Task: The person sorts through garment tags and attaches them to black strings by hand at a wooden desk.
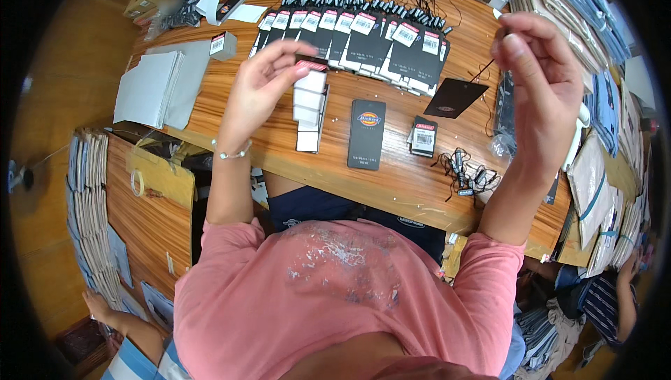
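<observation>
My right hand (535, 66) is raised over the right of the table, fingertips pinched on a thin dark string. A black hang tag (456, 98) dangles tilted from that string, above the tabletop. My left hand (269, 79) has its thumb and forefinger closed at the red-and-black top of a white paper label (308, 97). More labels lie overlapped under it. Between my hands a single black hang tag (366, 135) lies flat. To its right sits a small stack of black-and-white labels (423, 137) with red tops. Nearer the front edge lies a pile of black strings (465, 174).
Rows of black tags with strings and stickers (356, 38) fan across the back. White paper sheets (150, 86) lie at left, a small white block (223, 45) beside them. Bagged folded garments (583, 31) are stacked at right. Other people's arms (136, 334) show at the lower corners.
</observation>
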`<state>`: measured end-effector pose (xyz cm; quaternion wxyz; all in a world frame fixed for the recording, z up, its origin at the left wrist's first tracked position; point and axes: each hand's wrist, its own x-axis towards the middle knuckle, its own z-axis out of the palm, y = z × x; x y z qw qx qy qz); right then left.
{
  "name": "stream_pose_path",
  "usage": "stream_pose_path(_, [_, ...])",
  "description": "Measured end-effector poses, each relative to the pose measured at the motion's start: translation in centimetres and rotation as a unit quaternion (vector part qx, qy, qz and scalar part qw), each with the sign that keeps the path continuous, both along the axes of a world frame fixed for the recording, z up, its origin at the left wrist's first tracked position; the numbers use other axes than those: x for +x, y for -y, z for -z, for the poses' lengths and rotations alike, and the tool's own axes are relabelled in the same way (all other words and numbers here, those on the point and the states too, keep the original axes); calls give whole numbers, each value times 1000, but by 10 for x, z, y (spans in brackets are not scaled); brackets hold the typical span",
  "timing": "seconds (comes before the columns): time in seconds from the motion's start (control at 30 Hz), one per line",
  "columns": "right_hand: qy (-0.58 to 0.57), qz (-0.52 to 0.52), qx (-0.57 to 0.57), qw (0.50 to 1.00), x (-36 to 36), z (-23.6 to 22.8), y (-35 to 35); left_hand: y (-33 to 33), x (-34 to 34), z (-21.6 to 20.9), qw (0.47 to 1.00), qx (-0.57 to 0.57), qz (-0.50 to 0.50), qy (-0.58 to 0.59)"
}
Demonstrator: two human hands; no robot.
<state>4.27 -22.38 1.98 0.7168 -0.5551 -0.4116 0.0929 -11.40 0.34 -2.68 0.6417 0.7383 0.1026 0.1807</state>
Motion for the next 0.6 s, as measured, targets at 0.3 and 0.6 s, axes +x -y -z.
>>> stream_pose_path(0.3, [120,112,-13,986,-6,1,-24,55,71,-56,975,148,17,164])
stream_pose_path(0.6, [130,152,-26,979,-1,6,-28,64,78,-48,968,175,12,179])
